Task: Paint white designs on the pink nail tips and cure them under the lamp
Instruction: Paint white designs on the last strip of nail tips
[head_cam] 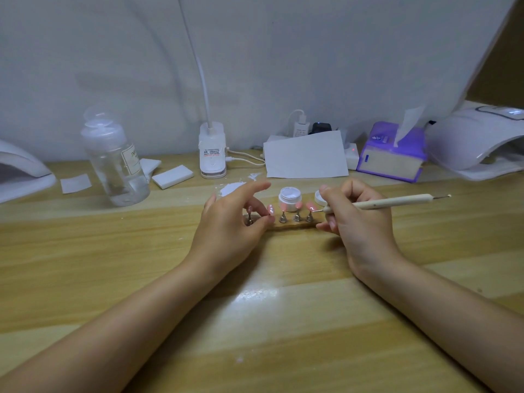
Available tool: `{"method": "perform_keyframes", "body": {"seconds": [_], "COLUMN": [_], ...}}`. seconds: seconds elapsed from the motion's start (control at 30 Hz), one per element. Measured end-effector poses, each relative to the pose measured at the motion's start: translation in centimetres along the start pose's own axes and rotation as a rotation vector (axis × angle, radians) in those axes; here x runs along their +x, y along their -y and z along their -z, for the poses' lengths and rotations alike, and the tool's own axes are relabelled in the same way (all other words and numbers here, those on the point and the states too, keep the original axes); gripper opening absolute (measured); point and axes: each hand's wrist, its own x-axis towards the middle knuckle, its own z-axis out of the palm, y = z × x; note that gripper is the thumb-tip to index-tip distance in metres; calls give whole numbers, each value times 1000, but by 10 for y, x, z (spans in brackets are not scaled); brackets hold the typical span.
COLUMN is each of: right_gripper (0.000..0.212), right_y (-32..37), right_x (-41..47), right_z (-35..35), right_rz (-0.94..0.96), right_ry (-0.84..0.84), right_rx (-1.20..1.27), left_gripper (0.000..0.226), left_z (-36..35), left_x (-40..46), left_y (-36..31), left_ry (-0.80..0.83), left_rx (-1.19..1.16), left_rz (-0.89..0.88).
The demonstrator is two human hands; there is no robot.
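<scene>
Painting goes on at the centre of the frame: we keep the pink nail tips (311, 206) raised on small metal stands (296, 217) along a wooden strip (286, 226), probably so each tip faces us. Our right hand (354, 214) pinches the dotting tool (397, 200) like a pencil, its fine point at the rightmost tip. Our left hand (235, 217) touches the strip's left end, index finger lifted, likely steadying it. Just behind stands the open jar of white gel (289, 197), close for dipping. One curing lamp (479, 140) waits at the upper right.
</scene>
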Motion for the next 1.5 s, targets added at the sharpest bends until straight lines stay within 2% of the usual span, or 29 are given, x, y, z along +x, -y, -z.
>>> {"method": "perform_keyframes", "body": {"seconds": [0.5, 0.7, 0.8, 1.1, 1.27, 1.5], "right_gripper": [44, 47, 49, 40, 45, 43], "right_y": [0, 0, 1, -1, -3, -6], "right_x": [1, 2, 3, 5, 5, 6], "right_z": [1, 2, 2, 0, -3, -4], "right_rz": [-7, -7, -21, -54, -69, -121], "right_ry": [-10, -71, -88, -172, -109, -77], "right_rx": [8, 36, 46, 114, 99, 64], "left_gripper": [43, 72, 75, 61, 55, 34], "left_z": [-1, 0, 1, 12, 13, 5], "left_x": [1, 0, 0, 5, 8, 3], "left_y": [1, -2, -1, 2, 1, -5], "left_ry": [1, 77, 92, 159, 213, 100], "left_rx": [26, 11, 19, 70, 121, 259], "left_rz": [5, 66, 93, 109, 105, 2]}}
